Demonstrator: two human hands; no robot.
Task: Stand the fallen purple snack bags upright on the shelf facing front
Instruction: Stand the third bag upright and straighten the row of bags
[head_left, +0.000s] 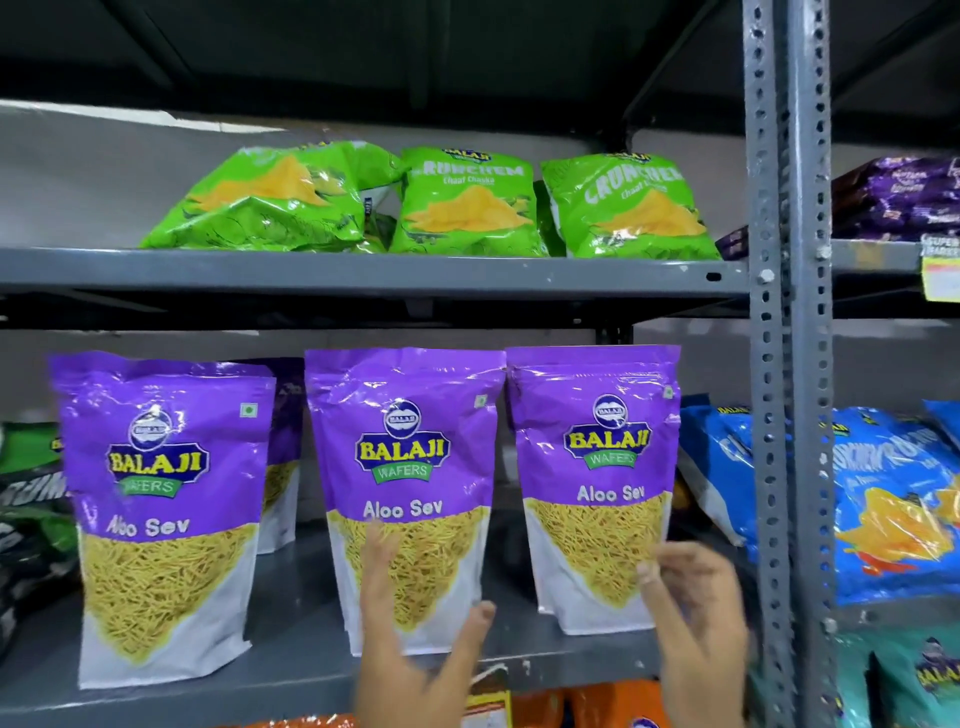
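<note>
At the front edge of the lower shelf (291, 680), the left hand (415, 639) rises with fingers spread, its fingertips (382, 540) laid on the clear window of the middle purple bag (405, 493), the thumb apart beside the pouch's lower right corner; it presses rather than grips. The right hand (696, 618) hovers loosely curled, fingers blurred, just beside the lower right edge of the right purple bag (597, 478); contact cannot be confirmed, and it holds nothing. Outward, the left purple bag (161, 509) stands alone, with a further purple pouch (283, 457) partly hidden behind it. All three front pouches appear upright with their labels forward, so the step in hand is judged to be final squaring. To do it well, steady each pouch low at its base gusset, turn it until the label is parallel to the shelf lip, and let go gently, since a push high on the face would likely tip it backward. The right bag seems doubled with another pouch behind it; align both together. Green bags (457, 202) lie on the shelf above, blue bags (883, 499) beyond the grey upright (789, 364).
</note>
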